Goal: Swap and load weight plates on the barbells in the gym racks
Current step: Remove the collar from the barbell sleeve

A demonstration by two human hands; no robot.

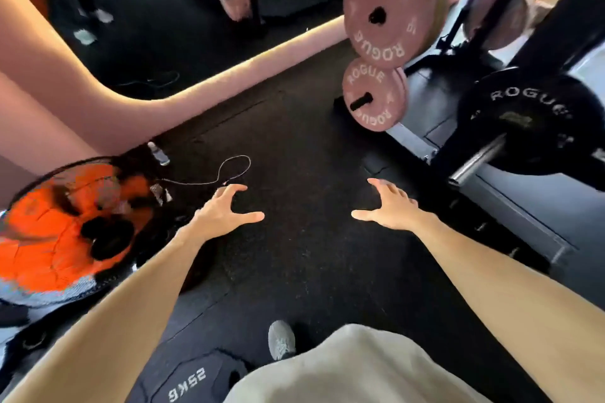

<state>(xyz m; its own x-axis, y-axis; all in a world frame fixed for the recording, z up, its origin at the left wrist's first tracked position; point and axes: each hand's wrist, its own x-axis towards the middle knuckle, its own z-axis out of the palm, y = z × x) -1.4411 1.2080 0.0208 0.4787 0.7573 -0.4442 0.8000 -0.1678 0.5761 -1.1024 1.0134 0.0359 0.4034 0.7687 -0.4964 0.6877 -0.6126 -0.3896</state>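
Black rubber floor (294, 141) meets a pink wall (39, 82).

At your nine o'clock the orange fan (62, 232) is smeared by motion blur. At six, your shirt hides part of the black 25KG plate (186, 379). At three, the black plate (530, 121) on the barbell sleeve (474, 160) runs off the edge.

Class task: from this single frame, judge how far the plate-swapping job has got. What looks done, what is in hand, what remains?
Done: a black plate sits on the barbell sleeve.
In hand: nothing. The left hand and right hand are spread and empty above the floor.
Left: pink plates hang on storage pegs and a 25KG plate lies by the feet; whether they get loaded cannot be told.
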